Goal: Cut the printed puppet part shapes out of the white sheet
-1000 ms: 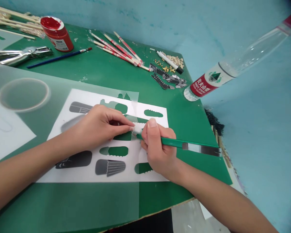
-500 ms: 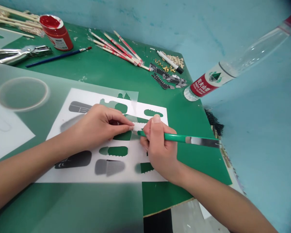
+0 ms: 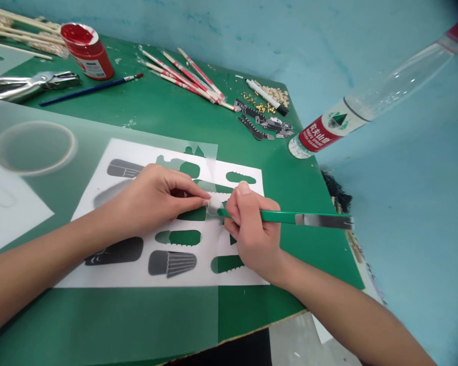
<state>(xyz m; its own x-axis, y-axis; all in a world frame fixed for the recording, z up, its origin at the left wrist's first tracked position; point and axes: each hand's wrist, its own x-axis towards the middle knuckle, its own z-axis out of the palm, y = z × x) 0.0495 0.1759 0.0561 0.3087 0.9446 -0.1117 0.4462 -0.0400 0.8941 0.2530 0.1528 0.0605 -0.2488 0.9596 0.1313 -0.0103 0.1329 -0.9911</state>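
My left hand [image 3: 158, 192] rests over a white sheet with cut-outs [image 3: 137, 277], its thumb and forefinger pinched together; what lies between the fingertips is too small to make out. A greyish translucent bit [image 3: 214, 208] shows just beyond them. My right hand [image 3: 254, 229] grips a green-handled paintbrush [image 3: 280, 216]. The handle end points left, close to my left fingertips, and the metal ferrule points right. Green tabletop shows through the sheet's toothed, rounded openings. Dark grey printed shapes [image 3: 171, 263] remain in other places. A translucent film [image 3: 99, 320] overlies the sheet's left part.
A tape roll [image 3: 72, 147] lies left. Behind stand an open red paint jar [image 3: 95, 58], a blue brush [image 3: 87, 91] and a metal hole punch [image 3: 41, 84]. Red-and-white wrapped sticks [image 3: 187, 79], a marker [image 3: 267, 96], dark cut pieces [image 3: 263, 122] and a bottle [image 3: 326, 129] are farther back.
My right hand and the brush have shifted slightly right. The film's front right edge has moved left, and the striped grey shape and lower right opening show more clearly. My left hand stays nearly still.
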